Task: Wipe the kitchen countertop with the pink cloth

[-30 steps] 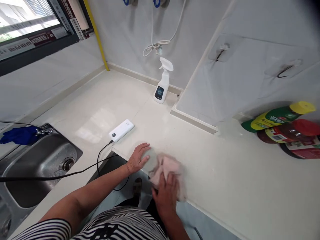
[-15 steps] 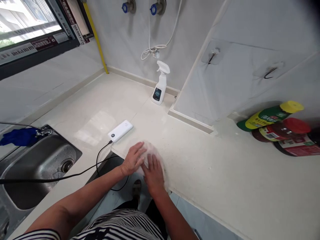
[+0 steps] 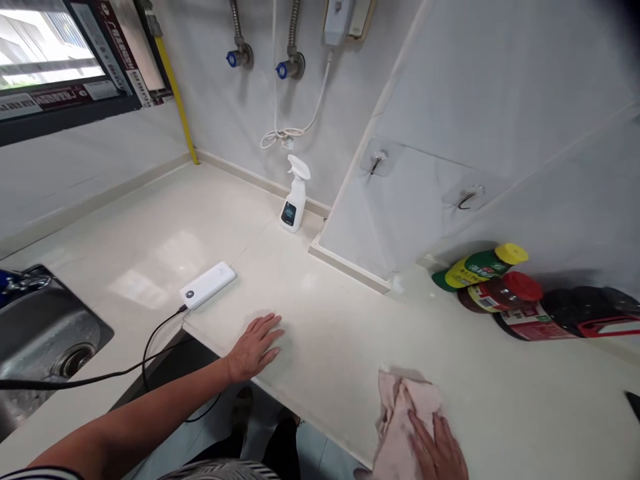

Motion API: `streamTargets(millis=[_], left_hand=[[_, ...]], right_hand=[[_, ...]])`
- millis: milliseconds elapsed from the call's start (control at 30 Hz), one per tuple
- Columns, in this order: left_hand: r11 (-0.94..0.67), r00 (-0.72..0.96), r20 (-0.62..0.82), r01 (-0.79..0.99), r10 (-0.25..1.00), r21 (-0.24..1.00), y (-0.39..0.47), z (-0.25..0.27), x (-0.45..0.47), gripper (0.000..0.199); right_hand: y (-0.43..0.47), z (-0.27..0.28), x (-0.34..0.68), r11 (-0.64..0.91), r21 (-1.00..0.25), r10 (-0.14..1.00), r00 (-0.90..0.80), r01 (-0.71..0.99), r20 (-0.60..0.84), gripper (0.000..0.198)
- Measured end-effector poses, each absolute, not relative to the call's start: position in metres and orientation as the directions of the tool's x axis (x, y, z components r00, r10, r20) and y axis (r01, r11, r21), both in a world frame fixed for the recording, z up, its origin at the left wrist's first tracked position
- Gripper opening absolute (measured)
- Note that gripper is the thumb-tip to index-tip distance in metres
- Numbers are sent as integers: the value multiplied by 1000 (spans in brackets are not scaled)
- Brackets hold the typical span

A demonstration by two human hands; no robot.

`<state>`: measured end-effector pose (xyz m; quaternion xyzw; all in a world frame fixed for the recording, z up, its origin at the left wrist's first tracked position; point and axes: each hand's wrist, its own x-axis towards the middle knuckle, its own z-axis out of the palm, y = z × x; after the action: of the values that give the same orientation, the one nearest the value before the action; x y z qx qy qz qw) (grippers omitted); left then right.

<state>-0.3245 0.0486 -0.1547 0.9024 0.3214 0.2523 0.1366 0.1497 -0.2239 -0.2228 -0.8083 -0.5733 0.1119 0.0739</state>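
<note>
Pressing flat, the right hand (image 3: pixel 437 453) lies fingers spread on a soft, crumpled pink cloth (image 3: pixel 405 410) at the near edge of the desk (image 3: pixel 350 320); no closed grip, palm down. The left hand (image 3: pixel 255 347) rests open, fingers together, on the bare glossy cream surface. Beyond it lies a smooth white rectangular power bank (image 3: pixel 207 285) with a black cable (image 3: pixel 150 340).

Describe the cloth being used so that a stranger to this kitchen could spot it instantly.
Start at the cream countertop and follow its near edge rightward. Under the right hand lies a crumpled pale pink cloth, the only soft, pink thing there; the bottles stand farther back.
</note>
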Motion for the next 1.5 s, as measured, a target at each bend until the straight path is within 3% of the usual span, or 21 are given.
streamTargets(millis=[100,267,433,600,733,867,1000,1100,1367,1433,1500], left_hand=[[-783,696,366,501,617,369,49,-155,-322,41],[-811,729,360,490,582,319,50,-152,-320,43],[-798,704,377,513,602,316,49,-150,-320,45],[-791,676,411,534,612,298,48,-152,-320,52],[-798,688,405,536,602,275,46,-149,-319,59],[-802,689,415,551,594,233,45,-145,-319,62],[-777,677,405,606,615,168,45,-144,-319,62],[-771,669,411,617,620,159,45,-143,-319,61],[-773,676,398,613,621,165,39,-142,-323,59],[-765,663,404,621,630,172,35,-144,-327,58],[-744,639,409,644,651,179,32,-147,-331,54]], right_hand=[[-164,-201,156,-448,-218,891,454,867,-24,74],[-21,-172,141,-700,-272,687,726,661,-4,74],[85,-175,62,-600,-316,759,648,735,65,77],[110,-175,-12,-577,-311,779,623,755,68,87],[115,-164,-55,-426,-318,889,457,847,24,83],[147,-145,-95,-128,-364,992,117,922,-52,82],[181,-133,-108,165,-407,984,-181,898,1,64],[184,-134,-89,281,-393,959,-275,875,75,49],[96,-154,71,156,-267,972,-100,951,212,44],[55,-169,116,77,-158,962,-32,984,270,51],[13,-186,153,-113,-99,951,136,989,276,63]])
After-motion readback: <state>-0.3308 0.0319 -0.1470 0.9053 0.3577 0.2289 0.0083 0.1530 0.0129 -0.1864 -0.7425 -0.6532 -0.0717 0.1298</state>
